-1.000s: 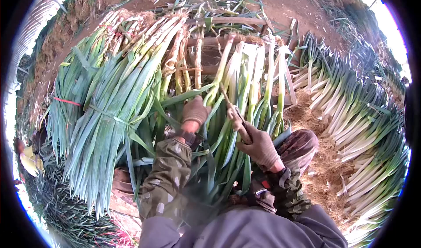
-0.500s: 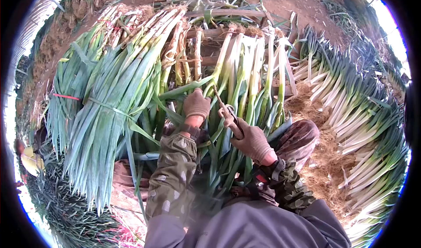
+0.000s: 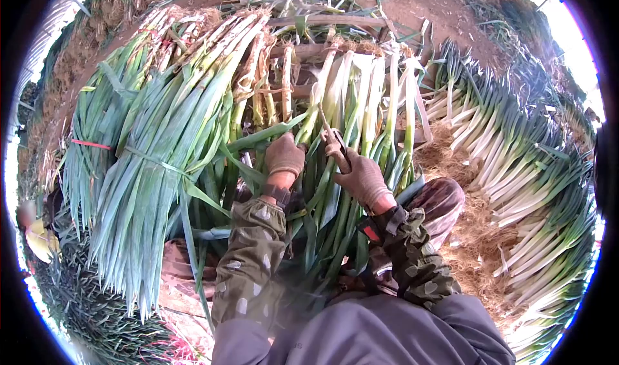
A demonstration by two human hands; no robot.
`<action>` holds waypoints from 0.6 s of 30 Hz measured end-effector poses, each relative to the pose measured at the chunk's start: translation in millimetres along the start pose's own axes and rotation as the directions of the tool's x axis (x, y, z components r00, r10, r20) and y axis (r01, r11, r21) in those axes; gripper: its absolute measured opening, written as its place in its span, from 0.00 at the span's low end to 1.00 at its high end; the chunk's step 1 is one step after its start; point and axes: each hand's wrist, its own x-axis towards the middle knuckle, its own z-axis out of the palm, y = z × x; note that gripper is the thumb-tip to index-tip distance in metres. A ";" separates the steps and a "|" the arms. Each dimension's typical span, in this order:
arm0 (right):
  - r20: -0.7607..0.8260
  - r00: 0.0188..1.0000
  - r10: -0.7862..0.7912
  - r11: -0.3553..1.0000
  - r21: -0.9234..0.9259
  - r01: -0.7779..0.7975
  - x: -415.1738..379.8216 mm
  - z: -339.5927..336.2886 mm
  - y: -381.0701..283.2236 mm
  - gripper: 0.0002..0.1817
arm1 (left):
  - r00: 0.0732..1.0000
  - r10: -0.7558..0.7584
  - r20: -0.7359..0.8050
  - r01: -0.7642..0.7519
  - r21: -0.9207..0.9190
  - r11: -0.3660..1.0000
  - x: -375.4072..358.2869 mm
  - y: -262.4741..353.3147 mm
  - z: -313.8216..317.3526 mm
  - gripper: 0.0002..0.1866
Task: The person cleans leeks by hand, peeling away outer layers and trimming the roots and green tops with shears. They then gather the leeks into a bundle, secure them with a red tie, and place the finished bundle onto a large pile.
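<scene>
My gloved left hand is closed around the green leaves of a leek, low on its stalk. A bent leaf sticks out leftward above that hand. In my gloved right hand is a pair of rusty scissors, fingers wrapped round the handles. Their blades point up and overlap the held leek's stalk in this view. More trimmed leeks lie side by side just right of the scissors, white ends away from me.
Tied bundles of leeks lie at the left, one with a red band. Wooden slats show behind the stalks. A long row of leeks curves along the right, beside a heap of root trimmings. My knee is close to the right hand.
My right hand has moved slightly up and left, bringing the scissors against the held leek's stalk. My left hand keeps its hold, and the view has shifted a little.
</scene>
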 end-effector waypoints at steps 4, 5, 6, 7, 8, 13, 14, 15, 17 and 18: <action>-0.023 0.999 0.031 0.998 -0.053 -0.033 26.5 -4.8 1.2 0.24 | 1.000 -0.005 0.029 0.005 0.006 1.000 2.8 -0.5 2.3 0.19; -0.022 0.999 0.039 0.997 -0.059 -0.040 33.1 -7.1 -0.3 0.24 | 1.000 -0.004 0.028 0.004 0.005 1.000 2.0 0.2 1.3 0.19; -0.026 0.999 0.046 0.997 -0.062 -0.047 39.6 -8.8 -1.7 0.25 | 1.000 -0.001 0.023 0.000 0.009 1.000 3.2 -1.5 3.9 0.19; -0.031 0.999 0.041 0.997 -0.059 -0.043 46.5 -10.0 -1.3 0.25 | 1.000 0.002 0.017 -0.002 0.013 1.000 4.3 -3.3 6.5 0.19; -0.036 0.999 0.035 0.998 -0.055 -0.037 54.0 -10.7 -0.9 0.24 | 1.000 0.003 0.010 -0.003 0.016 1.000 5.4 -4.9 9.1 0.19; -0.032 0.999 0.027 0.991 -0.128 -0.031 84.8 -24.8 -5.2 0.25 | 0.999 0.006 0.047 -0.006 0.000 1.000 0.4 1.2 -0.8 0.19; -0.056 0.998 0.042 0.992 -0.120 -0.048 92.3 -25.0 -3.5 0.29 | 0.999 0.014 0.047 -0.014 0.000 1.000 0.5 0.3 -0.3 0.19; -0.063 0.997 0.048 0.991 -0.124 -0.055 97.8 -27.7 -3.8 0.30 | 0.999 0.016 0.042 -0.016 -0.003 1.000 -0.1 0.7 0.1 0.19; -0.076 0.995 0.058 0.989 -0.131 -0.067 109.7 -33.0 -5.4 0.32 | 0.999 0.020 0.030 -0.020 -0.010 1.000 -0.6 0.7 0.1 0.19; -0.083 0.996 0.040 0.989 -0.141 -0.051 117.0 -35.5 -5.0 0.35 | 0.999 0.014 0.035 -0.014 -0.016 1.000 -1.0 1.5 -0.8 0.19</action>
